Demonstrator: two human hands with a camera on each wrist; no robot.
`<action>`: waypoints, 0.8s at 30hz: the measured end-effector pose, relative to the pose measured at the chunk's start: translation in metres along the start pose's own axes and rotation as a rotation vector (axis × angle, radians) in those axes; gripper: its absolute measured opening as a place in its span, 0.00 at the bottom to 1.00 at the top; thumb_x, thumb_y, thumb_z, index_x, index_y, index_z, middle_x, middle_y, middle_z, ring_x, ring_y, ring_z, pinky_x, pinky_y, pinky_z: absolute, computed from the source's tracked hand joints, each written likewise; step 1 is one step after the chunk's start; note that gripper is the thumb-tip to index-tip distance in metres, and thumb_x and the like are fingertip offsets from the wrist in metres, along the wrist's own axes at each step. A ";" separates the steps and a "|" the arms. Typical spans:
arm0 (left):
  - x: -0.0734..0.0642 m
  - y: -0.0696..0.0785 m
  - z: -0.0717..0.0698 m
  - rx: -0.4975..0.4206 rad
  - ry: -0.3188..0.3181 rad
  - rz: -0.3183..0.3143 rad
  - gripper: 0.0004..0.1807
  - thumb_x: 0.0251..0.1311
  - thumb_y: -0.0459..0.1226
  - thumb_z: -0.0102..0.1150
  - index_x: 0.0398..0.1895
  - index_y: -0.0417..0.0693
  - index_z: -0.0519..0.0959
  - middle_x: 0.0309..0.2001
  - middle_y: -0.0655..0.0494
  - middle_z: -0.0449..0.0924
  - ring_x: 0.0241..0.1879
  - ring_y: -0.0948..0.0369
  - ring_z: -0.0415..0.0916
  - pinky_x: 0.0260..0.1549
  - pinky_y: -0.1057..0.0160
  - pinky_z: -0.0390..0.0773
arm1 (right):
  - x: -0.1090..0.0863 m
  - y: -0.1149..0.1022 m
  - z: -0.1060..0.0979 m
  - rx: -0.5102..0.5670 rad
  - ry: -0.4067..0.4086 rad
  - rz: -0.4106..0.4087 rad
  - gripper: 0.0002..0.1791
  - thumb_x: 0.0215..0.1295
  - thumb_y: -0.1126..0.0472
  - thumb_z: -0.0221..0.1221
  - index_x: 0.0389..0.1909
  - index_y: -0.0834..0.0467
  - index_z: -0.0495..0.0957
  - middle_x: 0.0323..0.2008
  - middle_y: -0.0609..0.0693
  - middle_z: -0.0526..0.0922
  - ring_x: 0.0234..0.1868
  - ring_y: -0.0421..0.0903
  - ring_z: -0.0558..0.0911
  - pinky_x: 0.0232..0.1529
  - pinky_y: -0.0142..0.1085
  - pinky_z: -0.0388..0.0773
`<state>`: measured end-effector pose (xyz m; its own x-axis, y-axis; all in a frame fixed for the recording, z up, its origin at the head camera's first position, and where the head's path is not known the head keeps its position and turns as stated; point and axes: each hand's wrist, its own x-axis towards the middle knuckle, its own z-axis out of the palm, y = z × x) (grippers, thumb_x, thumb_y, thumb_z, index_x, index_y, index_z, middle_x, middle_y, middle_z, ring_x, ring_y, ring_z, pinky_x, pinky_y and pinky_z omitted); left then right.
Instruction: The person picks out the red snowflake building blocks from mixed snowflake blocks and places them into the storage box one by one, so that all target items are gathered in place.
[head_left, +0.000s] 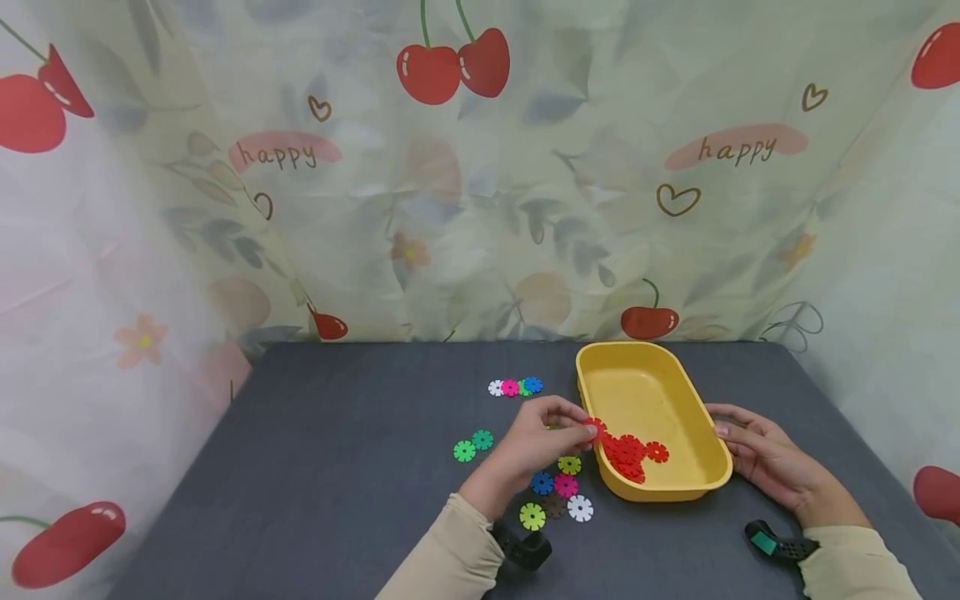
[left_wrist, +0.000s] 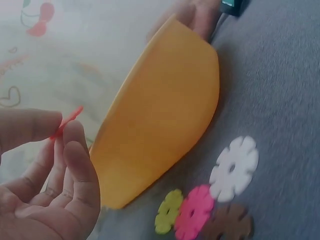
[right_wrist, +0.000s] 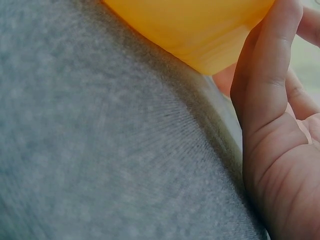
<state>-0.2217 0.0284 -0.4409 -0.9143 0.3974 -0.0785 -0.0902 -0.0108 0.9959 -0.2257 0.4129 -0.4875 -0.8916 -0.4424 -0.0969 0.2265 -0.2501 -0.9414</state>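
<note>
My left hand (head_left: 536, 437) pinches a red snowflake disc (head_left: 596, 428) between thumb and fingers, over the left rim of a yellow tray (head_left: 681, 400). In the left wrist view the red disc (left_wrist: 67, 122) appears edge-on at the fingertips, beside the tray's outer wall (left_wrist: 160, 105). Several red discs (head_left: 625, 454) lie heaped in the tray's near left part. My right hand (head_left: 776, 462) touches the tray's right side, its fingers mostly straight along the outer wall. The right wrist view shows a straight finger (right_wrist: 270, 65) against the yellow wall (right_wrist: 195, 30).
Left of the tray lie loose discs: a white disc (head_left: 580, 508), a brown disc (head_left: 554, 505), a blue disc (head_left: 542, 483), a pink disc (head_left: 566, 486) and yellow-green ones. Green discs (head_left: 465, 451) lie farther left. A mixed-colour row (head_left: 511, 387) lies behind, on the dark grey table (head_left: 337, 467).
</note>
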 end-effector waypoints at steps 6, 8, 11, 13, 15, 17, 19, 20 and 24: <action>0.002 0.000 0.010 -0.021 0.001 -0.007 0.09 0.67 0.36 0.71 0.46 0.42 0.84 0.37 0.53 0.89 0.39 0.54 0.90 0.45 0.58 0.89 | 0.001 0.001 -0.001 -0.009 0.007 0.000 0.23 0.86 0.68 0.41 0.63 0.45 0.80 0.56 0.45 0.90 0.51 0.43 0.91 0.50 0.39 0.89; 0.002 0.000 0.011 -0.018 0.003 -0.007 0.10 0.67 0.36 0.71 0.46 0.42 0.84 0.37 0.53 0.89 0.37 0.59 0.89 0.44 0.61 0.88 | 0.001 0.001 -0.001 -0.008 0.010 0.003 0.23 0.86 0.67 0.42 0.63 0.45 0.80 0.56 0.45 0.89 0.51 0.43 0.91 0.51 0.39 0.89; 0.001 0.000 0.011 -0.005 0.005 -0.002 0.09 0.67 0.37 0.71 0.45 0.43 0.84 0.37 0.52 0.89 0.38 0.57 0.88 0.45 0.60 0.88 | 0.001 0.001 -0.001 -0.004 0.015 0.008 0.22 0.86 0.67 0.42 0.63 0.45 0.80 0.56 0.45 0.89 0.51 0.43 0.90 0.51 0.39 0.88; 0.000 0.000 0.008 0.010 0.008 0.002 0.09 0.67 0.39 0.72 0.44 0.45 0.84 0.37 0.53 0.88 0.40 0.53 0.88 0.46 0.57 0.89 | 0.002 0.001 -0.001 -0.004 0.019 0.008 0.22 0.86 0.67 0.42 0.63 0.46 0.80 0.56 0.45 0.89 0.51 0.43 0.90 0.51 0.39 0.88; -0.002 0.001 0.004 0.031 0.005 0.016 0.09 0.68 0.40 0.71 0.44 0.45 0.84 0.38 0.53 0.87 0.43 0.49 0.88 0.48 0.55 0.89 | 0.002 0.001 -0.001 -0.008 0.026 0.007 0.22 0.86 0.67 0.42 0.62 0.46 0.80 0.56 0.45 0.89 0.51 0.43 0.91 0.51 0.39 0.88; -0.004 0.003 -0.001 0.065 0.002 0.038 0.09 0.68 0.40 0.71 0.45 0.46 0.85 0.38 0.53 0.87 0.44 0.45 0.88 0.49 0.51 0.89 | 0.002 0.001 -0.001 -0.020 0.037 0.008 0.22 0.86 0.67 0.43 0.62 0.45 0.80 0.55 0.45 0.89 0.51 0.43 0.91 0.51 0.39 0.89; -0.007 0.004 -0.008 0.106 -0.006 0.061 0.09 0.69 0.41 0.71 0.45 0.46 0.85 0.39 0.52 0.86 0.45 0.43 0.88 0.50 0.48 0.88 | 0.003 0.001 -0.001 -0.040 0.047 0.011 0.21 0.86 0.67 0.43 0.62 0.45 0.80 0.55 0.45 0.89 0.51 0.43 0.91 0.51 0.40 0.89; -0.009 0.005 -0.013 0.129 -0.008 0.069 0.09 0.69 0.41 0.70 0.45 0.46 0.85 0.40 0.52 0.86 0.45 0.43 0.87 0.49 0.47 0.88 | 0.004 0.000 -0.001 -0.054 0.054 0.015 0.21 0.86 0.66 0.44 0.61 0.45 0.81 0.55 0.45 0.89 0.51 0.43 0.91 0.51 0.40 0.89; -0.017 0.008 -0.034 0.236 -0.017 0.097 0.09 0.69 0.43 0.70 0.45 0.48 0.86 0.44 0.53 0.86 0.43 0.46 0.86 0.45 0.51 0.86 | 0.003 -0.004 -0.001 -0.109 0.056 0.020 0.20 0.86 0.65 0.44 0.61 0.44 0.81 0.54 0.44 0.90 0.51 0.43 0.91 0.51 0.42 0.89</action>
<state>-0.2199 -0.0094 -0.4331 -0.9071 0.4205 0.0172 0.0945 0.1637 0.9820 -0.2301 0.4132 -0.4841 -0.9087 -0.3964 -0.1311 0.2031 -0.1453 -0.9683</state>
